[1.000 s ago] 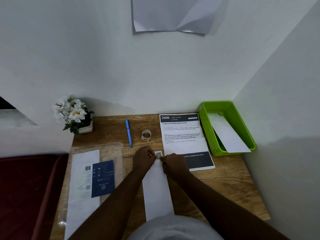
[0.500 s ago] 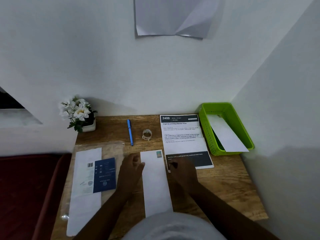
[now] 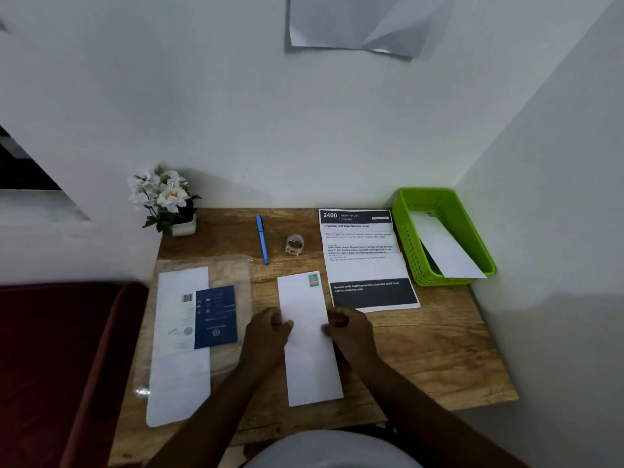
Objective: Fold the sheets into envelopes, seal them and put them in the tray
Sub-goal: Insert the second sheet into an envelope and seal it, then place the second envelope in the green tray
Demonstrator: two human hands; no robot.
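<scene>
Head view: at lower centre of the frame a folded white envelope (image 3: 309, 336) lies on the desk (image 3: 439, 352); left hand (image 3: 266, 332) and right hand (image 3: 349, 329) pinch its long edges, each grip narrow. Green tray (image 3: 407, 238), right of centre, holds another envelope (image 3: 442, 248).

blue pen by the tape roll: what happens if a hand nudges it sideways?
The slim blue pen looks round-barrelled and lies flat on the wooden desk, so a sideways nudge would probably roll it. It seems light and rigid, so likely easy to pinch. Whether a clip would stop the roll cannot be told.
</scene>
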